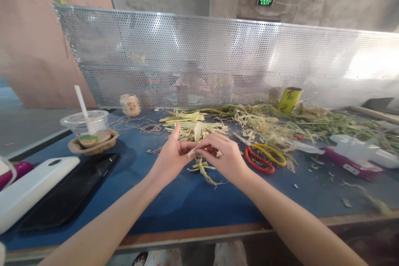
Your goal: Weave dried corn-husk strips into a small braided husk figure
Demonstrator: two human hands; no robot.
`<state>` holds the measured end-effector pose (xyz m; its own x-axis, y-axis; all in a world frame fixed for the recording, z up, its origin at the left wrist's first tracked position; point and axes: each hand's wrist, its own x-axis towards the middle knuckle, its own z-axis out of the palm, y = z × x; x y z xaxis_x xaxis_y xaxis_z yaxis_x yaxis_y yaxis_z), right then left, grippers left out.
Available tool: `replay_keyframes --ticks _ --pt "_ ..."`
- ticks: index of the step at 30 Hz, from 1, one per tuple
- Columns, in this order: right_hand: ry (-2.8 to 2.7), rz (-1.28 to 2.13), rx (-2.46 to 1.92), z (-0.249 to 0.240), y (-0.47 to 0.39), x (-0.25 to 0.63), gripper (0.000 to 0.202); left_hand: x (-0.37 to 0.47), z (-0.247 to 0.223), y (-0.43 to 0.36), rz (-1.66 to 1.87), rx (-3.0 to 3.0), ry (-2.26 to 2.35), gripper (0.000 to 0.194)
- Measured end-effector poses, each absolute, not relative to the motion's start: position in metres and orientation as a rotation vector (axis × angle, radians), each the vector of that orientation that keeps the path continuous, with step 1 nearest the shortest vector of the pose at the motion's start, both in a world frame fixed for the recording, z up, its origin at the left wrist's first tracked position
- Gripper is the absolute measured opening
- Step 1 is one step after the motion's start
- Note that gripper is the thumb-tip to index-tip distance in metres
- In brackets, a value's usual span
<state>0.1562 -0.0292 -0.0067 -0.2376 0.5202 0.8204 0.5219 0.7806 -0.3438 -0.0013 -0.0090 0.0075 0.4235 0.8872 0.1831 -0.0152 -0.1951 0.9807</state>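
A pale, flat plant strip curves up between my two hands above the blue table. My left hand has its thumb raised and its other fingers bent toward the right, with the strip held against them. The fingers of my right hand are pinched on the strip near its short end, meeting the left fingertips. Below my hands lies a small braided piece of plant fibre with loose ends. Just behind them is a heap of dry strips and stalks. How the strip runs between the fingers is partly hidden.
Scissors with red and yellow handles lie to the right, near more dried stalks and a yellow-green can. A cup, a black phone and a white device are left. A perforated metal screen stands behind.
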Motion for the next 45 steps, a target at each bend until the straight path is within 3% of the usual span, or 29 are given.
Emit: replay_keyframes --ticks 5,13,17,23,30,35,42,45 --pt "-1.683 0.203 -0.957 -0.008 -0.028 0.154 0.008 0.0 0.007 -0.012 0.955 1.639 0.871 0.105" --pt "-1.527 0.564 -0.926 -0.005 -0.028 0.157 0.038 -0.006 0.007 -0.011 0.932 1.818 0.943 0.081" --pt "-1.504 0.698 -0.882 0.001 -0.025 0.16 0.042 -0.005 0.005 -0.008 0.94 1.84 0.945 0.081" --pt "-1.576 0.514 -0.871 0.007 -0.024 0.168 0.021 0.0 0.002 -0.011 0.922 1.842 0.902 0.079" --pt "-2.012 0.329 -0.754 0.014 -0.036 0.176 0.035 -0.002 0.005 -0.01 0.89 1.775 0.903 0.077" --pt "-2.209 0.099 -0.637 0.012 -0.031 0.178 0.021 -0.004 -0.001 -0.008 0.889 1.667 0.93 0.08" --pt "-2.238 0.197 -0.44 0.016 -0.027 0.179 0.016 0.0 0.002 -0.011 0.801 1.43 0.844 0.077" --pt "-2.272 0.243 -0.41 0.017 -0.027 0.182 0.018 0.001 0.008 -0.014 0.746 1.398 0.705 0.058"
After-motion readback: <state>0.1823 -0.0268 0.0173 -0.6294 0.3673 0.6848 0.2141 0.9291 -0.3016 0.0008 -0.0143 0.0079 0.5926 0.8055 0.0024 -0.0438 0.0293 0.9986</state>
